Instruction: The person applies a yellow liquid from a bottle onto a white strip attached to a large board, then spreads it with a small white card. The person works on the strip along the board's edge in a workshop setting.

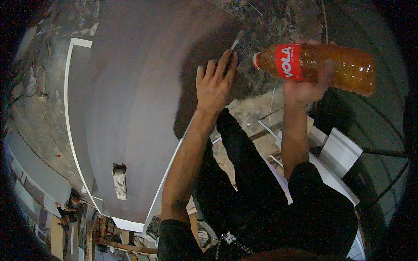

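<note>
My right hand [301, 90], smeared by motion, is wrapped round a large clear plastic bottle [355, 71] of orange-brown liquid. The bottle lies nearly level in the air, its red label around the middle and its neck toward the left. My left hand [213, 85] rests palm down at the right edge of a big greyish-brown panel [130, 95], fingers stretched out and a little apart. Past the fingertips the pale edging of the panel [235, 44] shows. A short white-wrapped object with a dark end [119, 182] lies on the panel's near part; its kind is unclear.
Pale boards [341, 152] and strips lean and lie at the right, beside my legs [244, 152]. Rough, stained concrete floor [43, 82] surrounds the panel. At the far lower left, people [67, 215] are near stacked panels. A thin cable [42, 80] lies on the floor.
</note>
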Available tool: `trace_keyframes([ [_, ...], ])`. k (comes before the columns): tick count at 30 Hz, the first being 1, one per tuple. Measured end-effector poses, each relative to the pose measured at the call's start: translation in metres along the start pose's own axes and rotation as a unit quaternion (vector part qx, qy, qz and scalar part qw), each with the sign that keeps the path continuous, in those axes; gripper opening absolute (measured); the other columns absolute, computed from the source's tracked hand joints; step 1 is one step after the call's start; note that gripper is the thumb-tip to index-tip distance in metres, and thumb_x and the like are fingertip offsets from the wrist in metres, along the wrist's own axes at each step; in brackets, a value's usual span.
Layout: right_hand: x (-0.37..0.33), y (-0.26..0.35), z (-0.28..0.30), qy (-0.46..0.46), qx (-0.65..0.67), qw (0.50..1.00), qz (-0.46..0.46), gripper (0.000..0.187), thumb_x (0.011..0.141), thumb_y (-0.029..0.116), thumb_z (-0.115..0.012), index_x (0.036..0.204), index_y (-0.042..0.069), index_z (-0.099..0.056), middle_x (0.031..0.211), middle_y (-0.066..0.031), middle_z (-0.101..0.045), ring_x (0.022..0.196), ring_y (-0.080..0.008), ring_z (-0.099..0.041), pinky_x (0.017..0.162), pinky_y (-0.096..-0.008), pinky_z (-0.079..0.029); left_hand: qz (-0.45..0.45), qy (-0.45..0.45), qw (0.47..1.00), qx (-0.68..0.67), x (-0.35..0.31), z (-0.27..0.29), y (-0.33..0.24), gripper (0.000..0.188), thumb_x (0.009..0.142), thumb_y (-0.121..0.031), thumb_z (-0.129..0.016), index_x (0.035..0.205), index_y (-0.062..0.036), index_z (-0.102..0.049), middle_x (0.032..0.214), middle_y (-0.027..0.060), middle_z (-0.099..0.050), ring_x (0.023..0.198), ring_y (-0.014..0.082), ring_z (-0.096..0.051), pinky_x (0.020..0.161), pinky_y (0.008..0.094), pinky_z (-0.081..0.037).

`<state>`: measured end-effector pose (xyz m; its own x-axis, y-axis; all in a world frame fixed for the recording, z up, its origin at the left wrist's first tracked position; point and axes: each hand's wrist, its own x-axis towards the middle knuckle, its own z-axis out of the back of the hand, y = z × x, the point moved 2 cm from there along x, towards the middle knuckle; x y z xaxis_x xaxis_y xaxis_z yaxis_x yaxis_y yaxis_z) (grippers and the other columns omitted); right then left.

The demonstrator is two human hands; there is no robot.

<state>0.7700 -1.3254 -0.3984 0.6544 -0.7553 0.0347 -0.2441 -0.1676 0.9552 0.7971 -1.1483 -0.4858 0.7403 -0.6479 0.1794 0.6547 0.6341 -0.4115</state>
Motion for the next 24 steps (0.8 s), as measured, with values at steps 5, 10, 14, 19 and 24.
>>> trace_keyframes([
  [5,0.007,-0.017,0.007,0.02,-0.035,0.997,0.059,0.064,0.09,0.047,-0.058,0.14,0.014,-0.035,0.111,-0.0142,-0.061,0.101,-0.0331,-0.061,0.091,-0.0516,-0.05,0.0,0.008,1.0,0.023,0.004,0.001,-0.005,0.046,0.081,-0.021,-0.064,0.126,-0.0141,-0.062,0.133,0.0006,-0.054,0.099,0.019,-0.054,0.079,0.0365,-0.042],
  [10,0.021,-0.041,0.014,0.091,0.069,0.989,0.097,0.069,0.088,0.05,-0.06,0.141,0.015,-0.034,0.111,-0.0144,-0.059,0.099,-0.0325,-0.061,0.09,-0.0514,-0.05,0.027,-0.001,0.999,-0.025,0.0,-0.001,-0.008,0.047,0.079,-0.021,-0.064,0.126,-0.014,-0.062,0.133,-0.0005,-0.054,0.1,0.0188,-0.054,0.08,0.0369,-0.042],
  [14,0.019,-0.069,0.021,0.087,0.035,0.991,0.092,0.069,0.089,0.054,-0.057,0.141,0.014,-0.034,0.111,-0.0153,-0.059,0.097,-0.0329,-0.062,0.089,-0.0519,-0.051,0.027,-0.003,0.999,-0.045,0.001,-0.001,-0.004,0.049,0.078,-0.019,-0.063,0.128,-0.0143,-0.061,0.135,-0.0008,-0.052,0.104,0.019,-0.053,0.082,0.0375,-0.042],
  [19,0.048,-0.06,0.041,0.17,0.022,0.975,0.139,0.066,0.092,0.058,-0.047,0.139,0.013,-0.035,0.11,-0.0158,-0.059,0.093,-0.0346,-0.062,0.087,-0.0511,-0.051,0.025,0.029,0.998,-0.046,0.002,-0.002,-0.008,0.05,0.08,-0.018,-0.061,0.129,-0.015,-0.06,0.139,-0.0021,-0.049,0.107,0.019,-0.051,0.083,0.0371,-0.042],
  [24,0.039,-0.053,0.011,0.117,0.008,0.976,0.184,0.073,0.09,0.065,-0.047,0.138,0.012,-0.036,0.106,-0.0167,-0.059,0.088,-0.0337,-0.063,0.082,-0.0492,-0.053,0.042,0.025,0.996,-0.068,-0.001,-0.003,-0.002,0.049,0.08,-0.017,-0.059,0.129,-0.0155,-0.06,0.137,-0.0035,-0.051,0.105,0.0185,-0.052,0.081,0.0359,-0.042],
])
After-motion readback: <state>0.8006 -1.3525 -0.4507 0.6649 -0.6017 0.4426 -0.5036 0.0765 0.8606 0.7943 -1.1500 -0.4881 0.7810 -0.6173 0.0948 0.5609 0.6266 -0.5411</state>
